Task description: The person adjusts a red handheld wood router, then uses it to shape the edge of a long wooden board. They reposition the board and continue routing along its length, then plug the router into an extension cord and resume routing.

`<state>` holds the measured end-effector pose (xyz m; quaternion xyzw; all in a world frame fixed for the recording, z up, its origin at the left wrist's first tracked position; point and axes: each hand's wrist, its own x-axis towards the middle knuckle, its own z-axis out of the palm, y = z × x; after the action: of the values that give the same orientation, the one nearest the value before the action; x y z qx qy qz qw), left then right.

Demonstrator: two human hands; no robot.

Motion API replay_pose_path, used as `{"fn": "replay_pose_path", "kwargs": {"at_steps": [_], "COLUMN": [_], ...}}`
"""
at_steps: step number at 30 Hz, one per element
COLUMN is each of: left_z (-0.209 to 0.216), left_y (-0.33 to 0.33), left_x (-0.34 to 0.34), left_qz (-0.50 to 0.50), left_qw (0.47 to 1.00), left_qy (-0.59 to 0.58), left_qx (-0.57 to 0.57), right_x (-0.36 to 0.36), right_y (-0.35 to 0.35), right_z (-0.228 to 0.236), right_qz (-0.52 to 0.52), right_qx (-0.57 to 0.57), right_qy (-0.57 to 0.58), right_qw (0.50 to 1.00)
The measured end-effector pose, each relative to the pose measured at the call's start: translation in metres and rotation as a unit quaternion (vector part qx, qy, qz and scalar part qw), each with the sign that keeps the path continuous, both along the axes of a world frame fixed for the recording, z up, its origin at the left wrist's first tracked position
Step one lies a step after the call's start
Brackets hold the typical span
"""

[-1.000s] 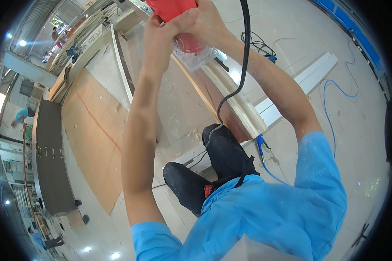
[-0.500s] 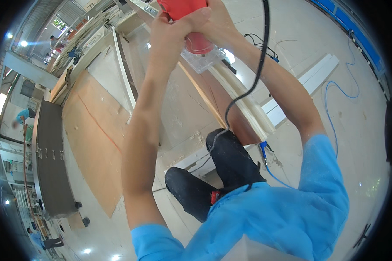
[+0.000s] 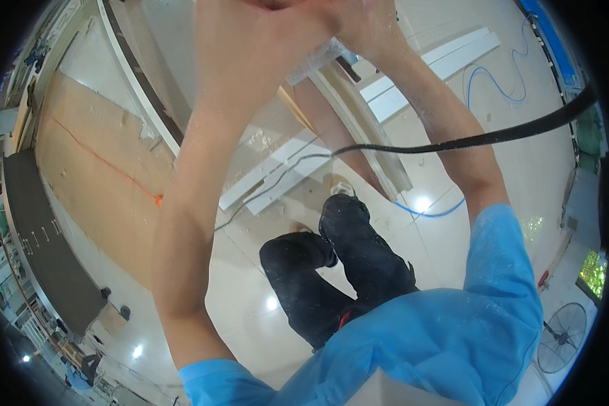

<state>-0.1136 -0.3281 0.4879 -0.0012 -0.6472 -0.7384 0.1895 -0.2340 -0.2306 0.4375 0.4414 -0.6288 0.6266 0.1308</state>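
At the top edge, my left hand [image 3: 257, 51] and my right hand [image 3: 372, 27] are closed together around a trim router, whose clear plastic base [image 3: 314, 61] shows below the fingers. Most of its red body is hidden by the hands or cut off by the frame. Beneath it lies a long brown board [image 3: 338, 125] with pale strips [image 3: 369, 125] along its right side. Whether the base touches the board I cannot tell. A black power cable [image 3: 453, 143] sweeps across in front of my right forearm.
White planks [image 3: 446, 64] lie right of the board, others [image 3: 277, 172] before my feet. Left are a large brown sheet [image 3: 95, 155] and a dark panel [image 3: 47, 243]. A blue hose [image 3: 497, 81] curls on the floor; a fan [image 3: 561, 338] stands lower right. People are at far left.
My hands and the router have risen toward the top edge and look larger. The cable has swung right. The view has shifted, showing more floor around my legs; the blue air gun is no longer visible.
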Motion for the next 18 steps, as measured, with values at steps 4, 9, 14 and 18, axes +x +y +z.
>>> {"fn": "replay_pose_path", "kwargs": {"at_steps": [4,9,14,18], "left_z": [0.000,-0.014,-0.068,-0.140], "left_y": [0.002,-0.017,-0.029,0.022], "left_x": [0.001,0.003,0.048,0.161], "left_qz": [0.026,0.011,0.240,0.379], "left_qw": [0.999,0.995,0.959,0.925], "left_qy": [-0.027,0.003,0.120,-0.023], "left_qx": [-0.022,-0.103,-0.096,0.016], "right_x": [0.003,0.011,0.013,0.011], "right_y": [0.006,0.001,0.006,0.014], "right_z": [-0.001,-0.001,-0.001,-0.009], "right_qz": [-0.025,0.110,0.090,0.147], "right_qx": [0.044,-0.051,0.015,0.014], "right_qy": [0.011,-0.127,-0.119,-0.162], "right_qw": [0.999,0.984,0.989,0.976]}}
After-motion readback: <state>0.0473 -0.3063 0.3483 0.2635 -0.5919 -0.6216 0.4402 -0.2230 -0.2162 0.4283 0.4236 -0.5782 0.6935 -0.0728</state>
